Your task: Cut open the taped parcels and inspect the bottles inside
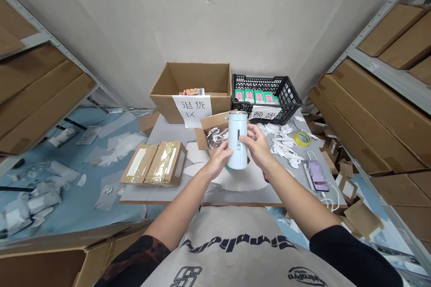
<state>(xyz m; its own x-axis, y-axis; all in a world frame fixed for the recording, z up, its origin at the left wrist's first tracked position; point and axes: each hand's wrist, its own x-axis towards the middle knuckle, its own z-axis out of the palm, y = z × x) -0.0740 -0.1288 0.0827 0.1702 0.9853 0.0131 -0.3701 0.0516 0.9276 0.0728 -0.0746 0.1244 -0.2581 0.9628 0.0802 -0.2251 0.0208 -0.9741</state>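
Pale blue bottle (237, 143) | upright, long axis near vertical, between both hands, over desk (158, 193) | left hand (217, 159): fingers gripping lower side | right hand (256, 145): fingers gripping front, higher up

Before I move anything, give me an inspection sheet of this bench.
Surface: grey table, with paper sheets on it.
Job's things: pale blue bottle with a metal rim, held upright; open cardboard carton behind it.
Clutter: two taped parcels, white paper scraps, yellow tape roll.
Grips: left hand and right hand both on the bottle.
Cables: white cable beside a phone.
Surroundings: metal shelves of flat cartons, labelled cardboard box, black crate, littered floor.
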